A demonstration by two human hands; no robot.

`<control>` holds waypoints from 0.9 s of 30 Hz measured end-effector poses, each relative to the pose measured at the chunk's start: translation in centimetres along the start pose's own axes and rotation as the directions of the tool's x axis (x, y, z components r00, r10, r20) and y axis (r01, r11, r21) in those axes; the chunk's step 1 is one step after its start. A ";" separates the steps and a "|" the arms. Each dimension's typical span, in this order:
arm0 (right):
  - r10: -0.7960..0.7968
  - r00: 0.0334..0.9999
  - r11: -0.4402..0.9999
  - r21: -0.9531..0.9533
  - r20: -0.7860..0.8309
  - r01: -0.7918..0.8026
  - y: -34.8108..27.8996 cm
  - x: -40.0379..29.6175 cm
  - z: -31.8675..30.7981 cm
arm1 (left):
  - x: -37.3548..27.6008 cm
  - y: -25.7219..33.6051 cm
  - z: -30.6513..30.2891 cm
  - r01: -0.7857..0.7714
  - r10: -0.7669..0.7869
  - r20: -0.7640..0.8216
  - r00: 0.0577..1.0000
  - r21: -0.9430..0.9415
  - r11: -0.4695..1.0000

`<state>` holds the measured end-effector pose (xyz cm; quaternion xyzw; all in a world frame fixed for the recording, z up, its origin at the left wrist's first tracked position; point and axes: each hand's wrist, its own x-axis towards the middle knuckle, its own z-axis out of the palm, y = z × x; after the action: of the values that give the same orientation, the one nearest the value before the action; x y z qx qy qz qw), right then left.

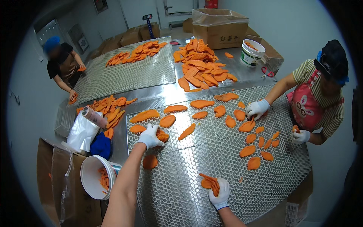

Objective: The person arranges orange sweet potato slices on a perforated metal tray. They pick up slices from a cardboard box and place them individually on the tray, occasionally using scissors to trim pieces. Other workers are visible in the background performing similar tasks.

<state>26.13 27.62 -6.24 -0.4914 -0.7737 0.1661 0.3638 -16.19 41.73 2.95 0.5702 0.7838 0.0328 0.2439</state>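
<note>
My left hand (149, 137), in a white glove, reaches over the left part of a honeycomb-mesh rack (181, 164). Its fingers are spread about an orange dried sweet potato slice (162, 136); whether they grip it is hidden. Close by lie a small slice (137, 128), a rounded slice (167, 121) and another slice (150, 162) nearer me. Low in the view, my right hand (220, 194), gloved too, holds a small bunch of sweet potato slices (210, 184) above the rack. More slices lie flat and spaced apart across its far side.
At right, a co-worker's gloved hand (257, 109) touches a slice. Another person (63, 62) stands beside the far rack (127, 79). A slice pile (201, 63), red-handled scissors (267, 72), a bucket (252, 54), a cardboard box (221, 31), a tumbler (94, 117) and a near bucket (92, 173) surround the rack.
</note>
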 end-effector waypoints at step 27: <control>-0.026 0.999 0.999 0.023 -0.020 0.026 -0.2 0.4 0.1 | -2.2 -0.7 1.1 -0.300 0.369 -0.270 0.890 0.264 0.917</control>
<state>25.82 27.88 -6.08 -0.4787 -0.7743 0.1653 0.3794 -15.81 39.21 2.50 0.7075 0.7008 0.0799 0.0436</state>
